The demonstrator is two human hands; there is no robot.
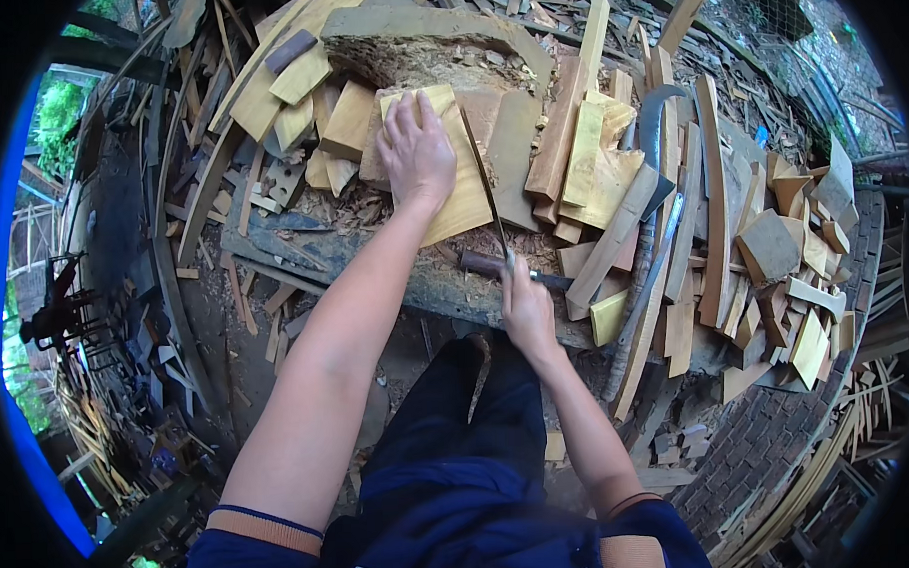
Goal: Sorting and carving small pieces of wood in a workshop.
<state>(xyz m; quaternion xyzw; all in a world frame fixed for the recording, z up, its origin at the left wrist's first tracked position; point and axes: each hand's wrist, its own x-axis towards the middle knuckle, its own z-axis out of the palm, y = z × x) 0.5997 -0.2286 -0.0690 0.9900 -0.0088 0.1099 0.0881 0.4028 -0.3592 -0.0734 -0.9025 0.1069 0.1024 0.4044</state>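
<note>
My left hand lies flat on a pale yellow wooden board, fingers spread and pressing on its upper part. The board rests tilted on a workbench covered in wood chips. At the board's right edge runs a long, thin dark blade, seen nearly edge-on. My right hand is closed round its near end. I cannot tell whether it is a saw or a knife. Just beside that hand lies a dark round wooden handle. Behind the board sits a large block with a rough, hollowed face.
To the right, a hooked metal blade stands among beams and yellow offcuts. Many wood blocks are heaped at the far right. On the left are more blocks and a dark reddish-brown wooden piece. Scraps litter the ground.
</note>
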